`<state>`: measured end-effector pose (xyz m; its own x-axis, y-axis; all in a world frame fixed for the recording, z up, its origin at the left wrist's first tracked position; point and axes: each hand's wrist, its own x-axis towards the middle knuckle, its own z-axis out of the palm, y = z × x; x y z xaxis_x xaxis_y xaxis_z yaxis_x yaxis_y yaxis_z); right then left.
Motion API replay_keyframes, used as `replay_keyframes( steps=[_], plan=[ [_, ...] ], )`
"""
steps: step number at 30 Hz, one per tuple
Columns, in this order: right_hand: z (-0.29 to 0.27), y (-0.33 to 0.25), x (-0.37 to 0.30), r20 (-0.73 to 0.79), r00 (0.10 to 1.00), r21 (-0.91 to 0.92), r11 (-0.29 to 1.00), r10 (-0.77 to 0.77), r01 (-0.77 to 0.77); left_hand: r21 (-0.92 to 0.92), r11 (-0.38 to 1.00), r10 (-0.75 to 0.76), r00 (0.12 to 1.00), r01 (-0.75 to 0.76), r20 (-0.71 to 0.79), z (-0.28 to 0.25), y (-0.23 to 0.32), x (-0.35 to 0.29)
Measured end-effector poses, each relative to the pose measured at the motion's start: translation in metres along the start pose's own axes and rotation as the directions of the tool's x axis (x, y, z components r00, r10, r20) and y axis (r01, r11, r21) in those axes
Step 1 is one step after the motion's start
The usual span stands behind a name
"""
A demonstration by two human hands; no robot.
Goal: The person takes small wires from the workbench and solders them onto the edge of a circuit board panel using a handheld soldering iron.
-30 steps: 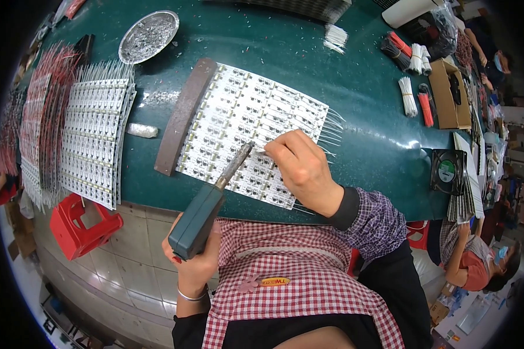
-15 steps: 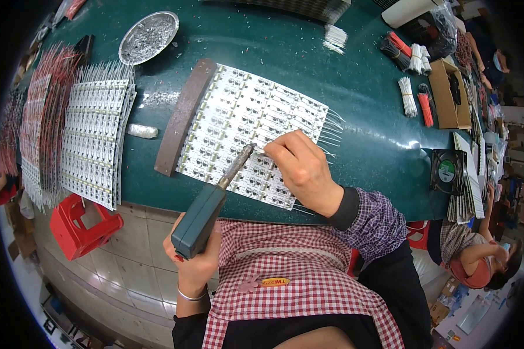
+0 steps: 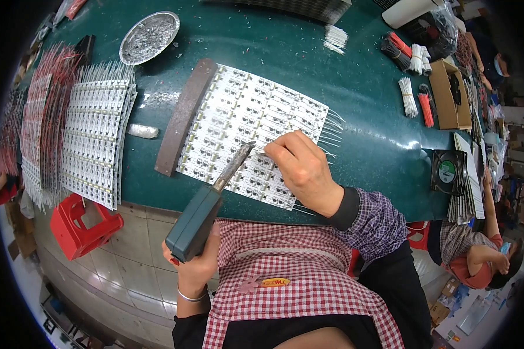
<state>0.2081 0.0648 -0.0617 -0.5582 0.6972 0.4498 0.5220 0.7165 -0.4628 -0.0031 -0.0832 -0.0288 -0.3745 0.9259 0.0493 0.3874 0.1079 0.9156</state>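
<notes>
A dark green soldering gun (image 3: 197, 224) is gripped in my left hand (image 3: 197, 269), at the table's near edge. Its long metal tip reaches up and right over a white panel of circuit boards (image 3: 222, 107), ending just left of my right fingertips. My right hand (image 3: 303, 171) is closed in a pinch above the panel, on what looks like the end of a thin white wire (image 3: 260, 150); the fingers hide most of it. Several white wires (image 3: 332, 125) stick out past the panel's right edge. A brown bar (image 3: 183, 122) lies along its left edge.
On the left stand wired board panels (image 3: 96, 134), beside a silvery block (image 3: 142, 131). A metal dish (image 3: 150, 38) holds shiny scraps. To the right are wire bundles (image 3: 408, 96), a cardboard box (image 3: 451, 96) and a black fan (image 3: 448, 172). A red stool (image 3: 82, 227) stands below; a co-worker (image 3: 477, 262) sits right.
The soldering gun has drawn slightly down and left, its tip still close to my right fingertips. My right hand has hardly moved. The co-worker at the right has shifted an arm.
</notes>
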Motion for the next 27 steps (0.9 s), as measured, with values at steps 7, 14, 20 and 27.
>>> replay_keyframes(
  steps=[7, 14, 20, 27],
  plan=[
    [-0.013, -0.005, -0.002, 0.043, 0.999, -0.017, 1.000, 0.014, -0.013, -0.092, 0.994, -0.051, 0.999, 0.050, -0.005, -0.005, -0.015, -0.011],
    [-0.023, -0.014, -0.001, -0.038, 0.999, -0.028, 1.000, 0.013, -0.014, -0.107, 0.993, -0.057, 0.997, 0.052, -0.043, -0.004, -0.009, -0.007],
    [-0.013, -0.010, 0.003, -0.033, 0.998, -0.088, 0.995, -0.059, 0.056, -0.052, 0.999, -0.002, 0.995, -0.003, -0.105, 0.001, -0.004, -0.002],
    [-0.005, -0.008, 0.001, 0.002, 0.993, -0.138, 0.984, -0.117, 0.117, -0.070, 0.998, -0.011, 0.996, 0.005, -0.091, 0.002, -0.007, -0.006]
  ],
)
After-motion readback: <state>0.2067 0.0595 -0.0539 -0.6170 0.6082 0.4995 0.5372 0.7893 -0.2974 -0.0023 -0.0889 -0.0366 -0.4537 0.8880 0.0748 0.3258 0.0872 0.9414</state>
